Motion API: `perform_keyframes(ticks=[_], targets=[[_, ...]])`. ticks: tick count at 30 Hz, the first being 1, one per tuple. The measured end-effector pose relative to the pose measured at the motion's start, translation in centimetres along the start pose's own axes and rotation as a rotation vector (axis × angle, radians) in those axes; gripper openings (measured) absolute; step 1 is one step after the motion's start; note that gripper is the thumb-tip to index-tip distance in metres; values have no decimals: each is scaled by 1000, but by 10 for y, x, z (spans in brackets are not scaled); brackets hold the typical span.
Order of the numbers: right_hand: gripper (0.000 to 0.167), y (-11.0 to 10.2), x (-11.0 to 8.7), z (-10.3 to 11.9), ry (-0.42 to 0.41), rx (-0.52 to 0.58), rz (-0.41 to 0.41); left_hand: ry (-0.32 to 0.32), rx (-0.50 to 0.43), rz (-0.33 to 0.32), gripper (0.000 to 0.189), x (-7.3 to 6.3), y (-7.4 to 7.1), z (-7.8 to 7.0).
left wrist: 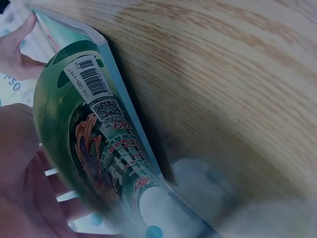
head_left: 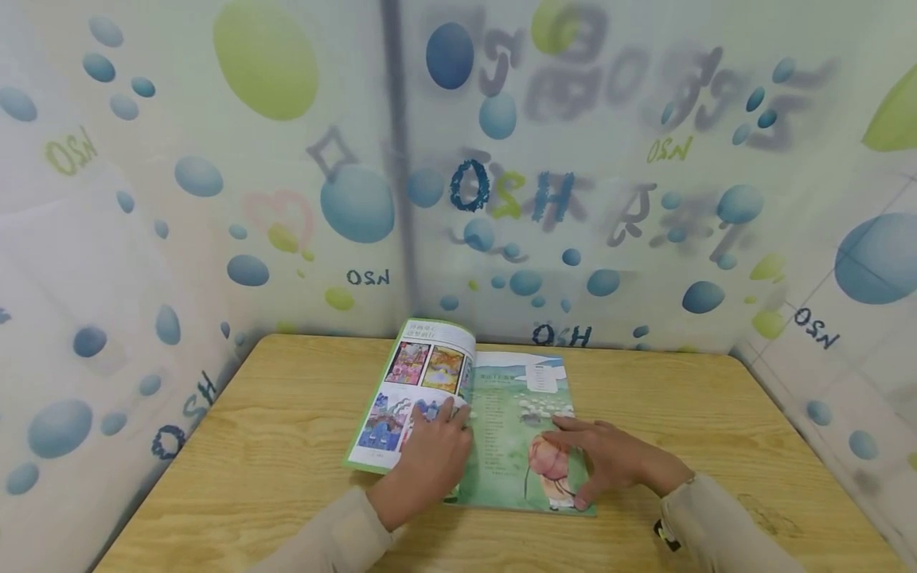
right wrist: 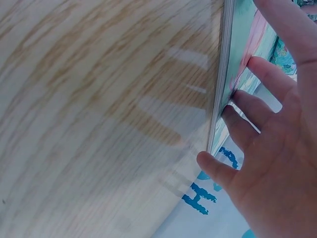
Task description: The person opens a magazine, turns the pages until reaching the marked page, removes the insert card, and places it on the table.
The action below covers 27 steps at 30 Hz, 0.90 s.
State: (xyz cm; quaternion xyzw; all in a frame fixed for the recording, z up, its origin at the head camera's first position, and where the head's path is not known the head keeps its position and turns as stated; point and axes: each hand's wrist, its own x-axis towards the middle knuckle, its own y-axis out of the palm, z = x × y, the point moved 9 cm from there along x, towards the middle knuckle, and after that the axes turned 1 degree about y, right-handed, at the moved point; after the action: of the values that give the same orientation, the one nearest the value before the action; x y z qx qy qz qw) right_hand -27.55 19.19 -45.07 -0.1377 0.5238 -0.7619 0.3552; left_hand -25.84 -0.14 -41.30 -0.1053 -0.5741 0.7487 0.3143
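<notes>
An illustrated magazine point(head_left: 501, 469) lies open on the wooden table, its left side point(head_left: 397, 334) raised and curving up from the spine. My left hand point(head_left: 433, 450) rests on the left page close to the spine, fingers extended. In the left wrist view, the bowed green back cover point(left wrist: 54, 99) shows a barcode label point(left wrist: 89, 77), and the left hand point(left wrist: 25, 183) is partly hidden behind it. Spread over the outer edge of the right page is my right hand point(head_left: 612, 458). Its fingertips point(right wrist: 240, 96) touch the page beside the stack of page edges point(right wrist: 221, 74).
The wooden table point(head_left: 236, 446) extends around the magazine on all sides. A patterned curtain point(head_left: 458, 263) with blue and green ovals and lettering encloses its back and sides. Near the right sleeve point(head_left: 716, 517) a small dark object point(head_left: 666, 535) shows at the wrist.
</notes>
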Motion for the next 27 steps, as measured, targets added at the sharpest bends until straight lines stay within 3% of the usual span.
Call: perform_keyframes(ticks=[6, 11, 16, 27], targets=[[99, -1, 0, -1, 2, 4, 7, -31, -171, -3, 17, 2, 3, 6], [99, -1, 1, -1, -1, 14, 14, -60, -295, 51, 25, 1, 12, 11], [99, 0, 3, -2, 10, 10, 19, -71, -332, 96, 40, 0, 20, 13], [101, 0, 3, -3, 18, -13, 22, -54, -374, 142, 49, 0, 25, 14]])
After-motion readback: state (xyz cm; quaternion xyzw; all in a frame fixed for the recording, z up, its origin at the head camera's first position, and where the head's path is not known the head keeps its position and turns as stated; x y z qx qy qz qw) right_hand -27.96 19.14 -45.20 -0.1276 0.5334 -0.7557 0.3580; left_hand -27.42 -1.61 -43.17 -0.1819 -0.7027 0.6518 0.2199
